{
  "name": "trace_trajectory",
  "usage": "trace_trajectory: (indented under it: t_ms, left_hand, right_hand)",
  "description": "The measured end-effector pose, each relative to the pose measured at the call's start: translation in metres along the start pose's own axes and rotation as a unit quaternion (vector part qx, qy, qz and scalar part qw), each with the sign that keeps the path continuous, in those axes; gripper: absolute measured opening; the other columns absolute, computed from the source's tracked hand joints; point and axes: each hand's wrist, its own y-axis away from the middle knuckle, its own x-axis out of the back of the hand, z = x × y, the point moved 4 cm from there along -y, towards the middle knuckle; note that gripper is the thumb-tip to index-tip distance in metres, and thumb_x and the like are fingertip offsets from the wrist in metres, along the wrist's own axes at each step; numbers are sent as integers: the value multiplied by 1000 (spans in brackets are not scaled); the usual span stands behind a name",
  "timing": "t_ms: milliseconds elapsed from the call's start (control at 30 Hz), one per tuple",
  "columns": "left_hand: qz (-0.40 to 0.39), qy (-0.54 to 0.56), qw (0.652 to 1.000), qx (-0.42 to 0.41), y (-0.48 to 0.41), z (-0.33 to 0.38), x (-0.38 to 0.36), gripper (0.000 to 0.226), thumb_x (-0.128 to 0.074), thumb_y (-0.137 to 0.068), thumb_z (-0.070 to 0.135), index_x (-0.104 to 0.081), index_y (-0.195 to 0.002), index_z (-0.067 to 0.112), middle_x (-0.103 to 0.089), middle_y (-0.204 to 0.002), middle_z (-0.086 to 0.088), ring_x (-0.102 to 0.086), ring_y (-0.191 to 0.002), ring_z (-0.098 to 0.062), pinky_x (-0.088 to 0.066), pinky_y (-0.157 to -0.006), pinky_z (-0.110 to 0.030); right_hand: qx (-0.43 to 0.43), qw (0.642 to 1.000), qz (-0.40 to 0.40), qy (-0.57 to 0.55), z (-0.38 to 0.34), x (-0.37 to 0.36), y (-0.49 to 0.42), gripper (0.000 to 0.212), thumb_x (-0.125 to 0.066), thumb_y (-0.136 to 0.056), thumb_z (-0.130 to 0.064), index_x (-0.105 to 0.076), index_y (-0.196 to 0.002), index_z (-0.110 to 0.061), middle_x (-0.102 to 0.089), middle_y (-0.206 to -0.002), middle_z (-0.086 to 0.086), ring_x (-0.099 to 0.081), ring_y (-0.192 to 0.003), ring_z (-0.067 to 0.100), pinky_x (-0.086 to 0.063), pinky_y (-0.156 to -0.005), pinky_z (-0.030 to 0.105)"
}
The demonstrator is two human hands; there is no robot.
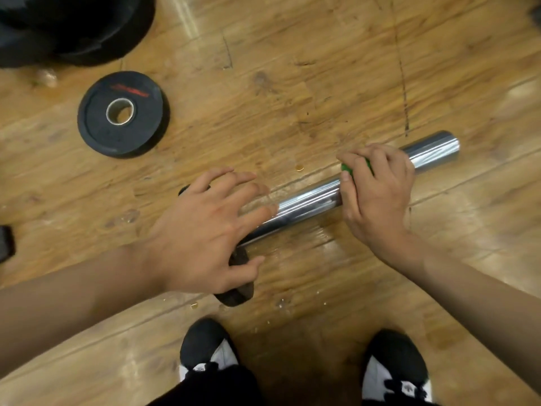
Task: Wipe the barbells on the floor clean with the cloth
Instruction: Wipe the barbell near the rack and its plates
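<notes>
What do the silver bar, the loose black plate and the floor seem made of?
The silver cylindrical bar looks like polished, probably chromed steel: mirror-like streaked reflections. The round black weight plate looks matte rubber-coated, a shiny metal ring lining its hole. The floor shows glossy wood-grain planks; wood or laminate, unclear.

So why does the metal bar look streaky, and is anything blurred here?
Head view: the shiny bar mirrors the light in bright streaks; the floor has a pale glare patch at top; the left hand smears at its fingertips, likely motion; the right hand and cloth look sharper; planks bend toward the edges.
</notes>
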Motion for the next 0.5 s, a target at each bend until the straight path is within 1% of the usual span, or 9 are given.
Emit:
trace_trajectory:
  t_ms: [67,167,233,267,333,400,467,500]
  left_hand:
    - [9,-1,1000,2,-1,-3,1,70,-51,-87,66,-62,-139,22,-57,-147,-10,-46,-143,-35,-25,-120,-52]
    - [30,1,999,12,1,-6,-1,69,-52,-86,65,-64,-137,21,-55,-149,-13,-44,-144,-38,-23,-121,-53]
    - [35,-5,999,18,4,-7,-4,69,-50,-85,66,-66,-135,21,-55,-149,-12,-43,-144,-38,-25,-118,-53]
    - [39,-8,999,21,5,-7,-4,68,-50,-85,67,-68,-133,22,-55,-149,-12,-44,-143,-37,-26,-116,-52]
    - [47,-16,999,18,3,-6,-3,67,-49,-84,68,-69,-129,22,-56,-148,-11,-47,-139,-36,-29,-111,-50]
    - [58,-20,998,22,2,-3,-3,65,-50,-83,67,-70,-126,23,-58,-145,-11,-49,-136,-36,-29,-108,-49]
    - [70,-24,997,36,2,1,-3,64,-51,-83,67,-71,-123,22,-60,-142,-12,-52,-133,-38,-30,-108,-51]
    - [75,-29,996,50,3,3,-3,64,-50,-83,67,-72,-120,21,-61,-140,-13,-52,-132,-40,-30,-109,-54]
  right_hand:
    - [19,1000,-18,-1,3,-2,-1,31,-51,-105,-22,-70,-125,-9,-67,-114,12,-57,-116,36,-39,-102,47]
    - [115,992,-52,-30,20,3,2,37,-50,-108,-24,-60,-138,-6,-64,-125,19,-57,-119,39,-42,-103,49]
    - [170,982,-78,-35,38,10,5,39,-50,-108,-27,-53,-139,-4,-61,-132,23,-55,-122,40,-41,-105,49]
    - [179,979,-90,-28,49,13,3,38,-49,-108,-28,-51,-138,-3,-60,-133,24,-55,-122,41,-41,-105,50]
    - [154,981,-116,-12,74,21,-7,39,-46,-109,-30,-52,-136,-3,-59,-133,24,-56,-119,43,-41,-105,52]
    - [105,984,-145,-5,93,31,-19,41,-45,-108,-31,-55,-133,0,-57,-137,23,-54,-124,42,-41,-109,53]
    - [58,985,-165,-4,104,35,-26,39,-46,-105,-28,-58,-129,0,-55,-143,21,-51,-132,40,-32,-119,54]
    - [34,986,-164,-1,103,35,-29,37,-45,-103,-26,-58,-128,-2,-55,-142,20,-51,-132,40,-28,-122,53]
